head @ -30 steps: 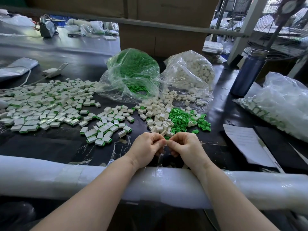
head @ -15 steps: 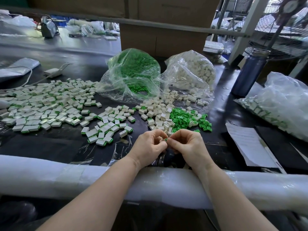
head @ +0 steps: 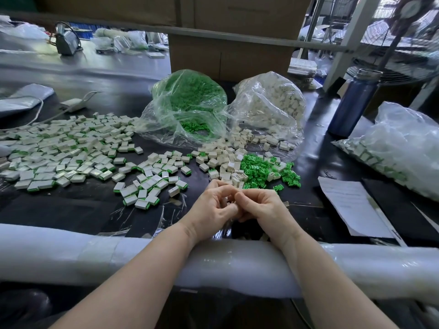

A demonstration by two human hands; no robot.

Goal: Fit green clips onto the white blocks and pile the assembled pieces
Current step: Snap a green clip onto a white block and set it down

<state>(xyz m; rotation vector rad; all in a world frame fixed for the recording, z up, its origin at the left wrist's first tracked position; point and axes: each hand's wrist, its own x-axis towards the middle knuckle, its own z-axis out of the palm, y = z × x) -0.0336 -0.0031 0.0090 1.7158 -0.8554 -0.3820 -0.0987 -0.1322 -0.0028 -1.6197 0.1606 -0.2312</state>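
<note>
My left hand (head: 212, 208) and my right hand (head: 262, 207) meet near the table's front edge, fingers curled together round a small white block (head: 229, 203). The fingers hide most of it and no green shows on it. Just beyond the hands lie loose green clips (head: 259, 169) and loose white blocks (head: 223, 157). Assembled pieces (head: 147, 186), white with green edges, lie scattered left of the hands. A larger spread of assembled pieces (head: 59, 150) covers the far left.
An open bag of green clips (head: 190, 108) and a bag of white blocks (head: 270, 108) stand behind the loose parts. On the right are a blue bottle (head: 354, 103), a full plastic bag (head: 399, 148) and a paper sheet (head: 349, 205). A foam-wrapped bar (head: 95, 252) lines the front edge.
Both hands have stayed together in the same spot. The fingers have closed tighter, and the bit of green seen between the fingertips half a second ago is now covered.
</note>
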